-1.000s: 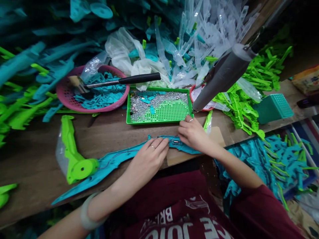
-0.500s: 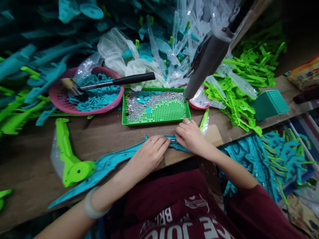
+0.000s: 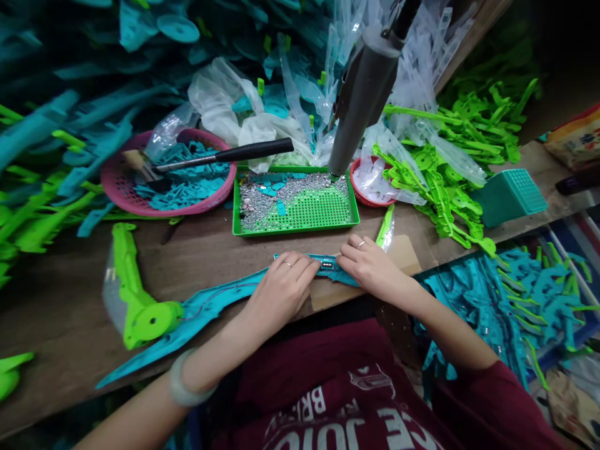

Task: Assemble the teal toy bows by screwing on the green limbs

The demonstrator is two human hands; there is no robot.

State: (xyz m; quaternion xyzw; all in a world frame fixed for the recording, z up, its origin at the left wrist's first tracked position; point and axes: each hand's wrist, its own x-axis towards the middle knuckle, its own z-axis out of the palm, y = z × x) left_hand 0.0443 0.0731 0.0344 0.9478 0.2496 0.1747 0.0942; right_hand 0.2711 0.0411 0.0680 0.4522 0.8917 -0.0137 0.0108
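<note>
A long blue plastic toy sword half [image 3: 210, 300] lies slantwise along the bench's front edge, its hollow inside facing up with a thin wire along it. My left hand [image 3: 285, 281] is closed over its handle part, fingertips beside a small compartment [image 3: 327, 265] with shiny, round metal pieces, perhaps button cells. On the other side of that compartment, my right hand [image 3: 368, 265] grips the handle's right end with bent fingers. What lies under the fingertips is hidden. A green plastic piece with a clear blade [image 3: 152, 320] rests against the sword's left part.
Behind the hands stands a green tray [image 3: 300, 231] of small screws, with a hanging electric screwdriver [image 3: 359, 106] over its right corner. A pink basket [image 3: 182, 209] holds blue pieces and a black-handled brush [image 3: 253, 150]. Green parts [image 3: 435, 181] pile up at right, near a teal basket [image 3: 510, 197].
My right hand has moved slightly right along the handle, uncovering more around the compartment. The hanging screwdriver has swung left. My left hand stays on the sword half.
</note>
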